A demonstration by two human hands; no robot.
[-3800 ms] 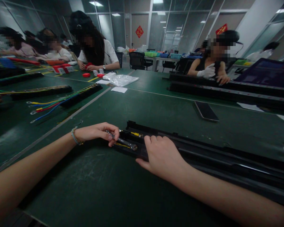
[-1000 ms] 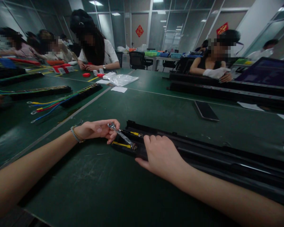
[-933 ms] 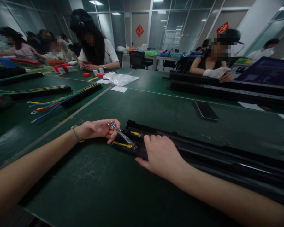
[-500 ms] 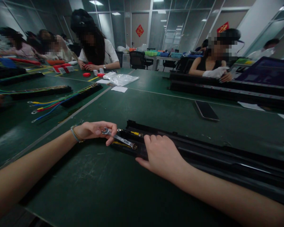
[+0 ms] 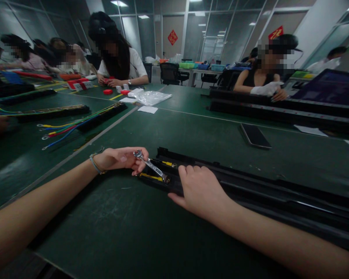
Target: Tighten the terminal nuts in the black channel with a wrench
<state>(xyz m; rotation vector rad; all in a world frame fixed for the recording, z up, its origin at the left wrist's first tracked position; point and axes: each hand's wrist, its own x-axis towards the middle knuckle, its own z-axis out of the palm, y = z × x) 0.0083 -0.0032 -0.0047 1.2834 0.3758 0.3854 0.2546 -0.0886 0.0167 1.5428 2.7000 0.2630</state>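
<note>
A silver wrench (image 5: pixel 153 166) slants down to the right, its ring end over a bolt in the black channel (image 5: pixel 250 186). Around the wrench's upper, open end are the fingers of my left hand (image 5: pixel 126 159). My right hand (image 5: pixel 202 186) grips the channel just right of the bolt, fingers over the top and thumb on the near side. Two yellow-sleeved cable ends show in the channel's left end, one beside the wrench's ring end and the other (image 5: pixel 167 163) behind it.
A black phone (image 5: pixel 255 135) lies behind the channel. Cables with ring lugs (image 5: pixel 61 133) lie at the left on the green table (image 5: pixel 104 232). A clear plastic bag (image 5: pixel 151 97) is farther back. Two people work across the table; others sit at the far left.
The wrench has turned a little, its open end now higher and farther right, and my left hand has moved with it. My right hand stays on the channel.
</note>
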